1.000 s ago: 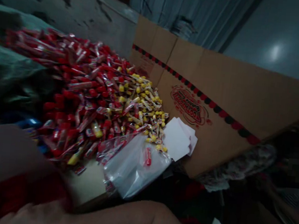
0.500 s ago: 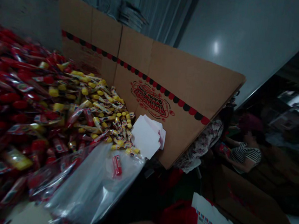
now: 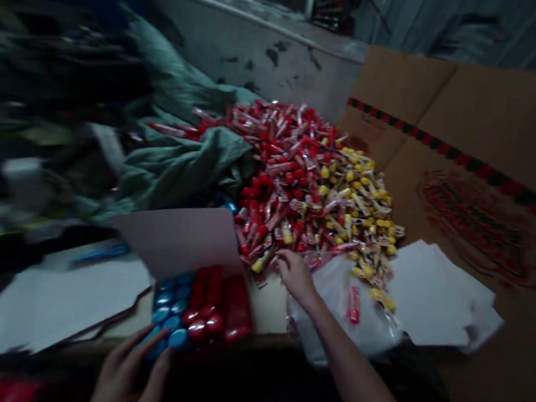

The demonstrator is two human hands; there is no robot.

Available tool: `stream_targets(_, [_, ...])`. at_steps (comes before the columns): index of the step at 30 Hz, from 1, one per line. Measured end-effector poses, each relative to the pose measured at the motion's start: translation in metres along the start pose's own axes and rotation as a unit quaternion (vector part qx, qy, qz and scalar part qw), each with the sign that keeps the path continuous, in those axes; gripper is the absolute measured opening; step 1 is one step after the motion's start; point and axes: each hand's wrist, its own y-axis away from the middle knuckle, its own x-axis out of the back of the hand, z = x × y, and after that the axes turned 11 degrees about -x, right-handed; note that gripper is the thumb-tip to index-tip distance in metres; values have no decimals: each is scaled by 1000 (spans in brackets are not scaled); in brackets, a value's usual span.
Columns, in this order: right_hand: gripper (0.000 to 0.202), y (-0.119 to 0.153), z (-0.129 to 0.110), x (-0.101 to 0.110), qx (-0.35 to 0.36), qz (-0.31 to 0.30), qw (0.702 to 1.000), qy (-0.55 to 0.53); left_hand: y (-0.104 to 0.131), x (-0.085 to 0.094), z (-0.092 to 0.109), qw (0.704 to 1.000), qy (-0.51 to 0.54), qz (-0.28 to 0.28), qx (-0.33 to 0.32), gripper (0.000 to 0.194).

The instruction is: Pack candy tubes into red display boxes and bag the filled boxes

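Observation:
My left hand (image 3: 133,371) is at the lower left, fingers spread, its fingertips touching the blue-capped candy tubes (image 3: 172,305) in an open display box (image 3: 179,237). Red-capped candy tubes (image 3: 205,309) stand beside them in the same box, whose white lid flap is raised behind. My right hand (image 3: 296,276) reaches to the near edge of a heap of red candy tubes (image 3: 281,164), its fingers bent together by a yellow-capped tube (image 3: 258,265). What lies between those fingers is too blurred to make out.
White card sheets (image 3: 64,295) lie left of the box, and more white sheets (image 3: 434,293) lie at right. A clear plastic bag (image 3: 333,308) carries one red tube (image 3: 353,305). Yellow-capped tubes (image 3: 363,197) adjoin a large cardboard panel (image 3: 499,160). Green cloth (image 3: 181,167) drapes behind.
My view has swung left from the cardboard panel and a seated co-worker to the heap and display box. Both my hands now show; before, only part of an arm appeared at the bottom edge.

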Motion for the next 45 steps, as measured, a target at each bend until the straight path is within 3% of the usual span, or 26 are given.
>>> stream_targets(9, [31,-56,-8,-60,104,-107,973,177,2,14,17,1000,-7,-7,-10,21])
stream_targets(12, [34,-64,0,-55,136,-138,952,236,4,15,18,1000,-5,-12,-14,20])
stream_targets(16, [37,-51,19,-38,181,-169,927,282,7,12,15,999,-1,-30,-19,19])
stream_targets(23, [43,-30,35,-49,279,-90,873,390,-6,-6,14,996,-44,-57,-57,22])
stream_targets(26, [44,-36,33,-50,283,-85,894,336,-32,-23,12,983,-111,-107,-98,29])
stream_targets(31, [47,-38,25,-28,169,-16,982,87,-78,-51,11,942,-159,-270,-123,39])
stream_targets(34, [44,-29,17,-8,109,35,992,-48,-87,-58,8,915,-175,-345,-113,42])
stream_targets(37, [44,-15,3,-2,99,15,985,-137,-84,-57,4,910,-190,-355,-98,44])
stream_targets(41, [40,2,-19,-28,87,-79,976,-184,-75,-53,2,922,-194,-324,-80,45])
stream_targets(45, [39,6,-33,-70,146,-98,981,-80,-71,-54,3,929,-180,-314,-73,48])
